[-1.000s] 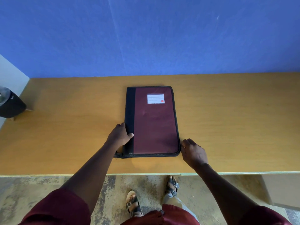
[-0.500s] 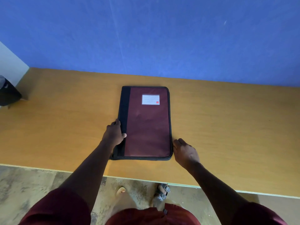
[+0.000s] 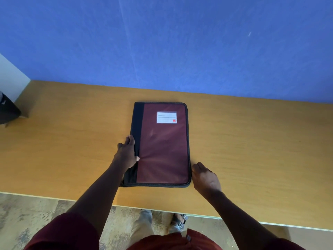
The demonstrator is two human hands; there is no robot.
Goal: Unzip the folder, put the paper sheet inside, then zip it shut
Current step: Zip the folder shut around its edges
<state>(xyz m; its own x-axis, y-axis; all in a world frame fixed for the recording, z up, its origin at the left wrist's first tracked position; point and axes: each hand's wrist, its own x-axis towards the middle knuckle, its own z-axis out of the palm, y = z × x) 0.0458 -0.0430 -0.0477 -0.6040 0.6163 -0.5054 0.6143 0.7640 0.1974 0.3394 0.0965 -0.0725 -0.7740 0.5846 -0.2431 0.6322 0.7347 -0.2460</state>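
A maroon zip folder [image 3: 162,147] with a black spine and a white lined label lies flat and closed on the wooden table [image 3: 252,141]. My left hand [image 3: 127,153] rests on the folder's black spine edge, thumb on the cover, gripping that side. My right hand [image 3: 204,175] sits on the table at the folder's near right corner, fingers curled against the zip edge; whether it pinches the zip pull is hidden. No paper sheet is in view.
A blue wall [image 3: 180,42] rises right behind the table. A dark object [image 3: 7,110] stands at the far left edge. The table's front edge [image 3: 162,210] runs just above my legs and sandalled foot.
The view has tilted and shifted a little. My left hand slid slightly further up the spine. My right hand stays at the folder's near right corner.
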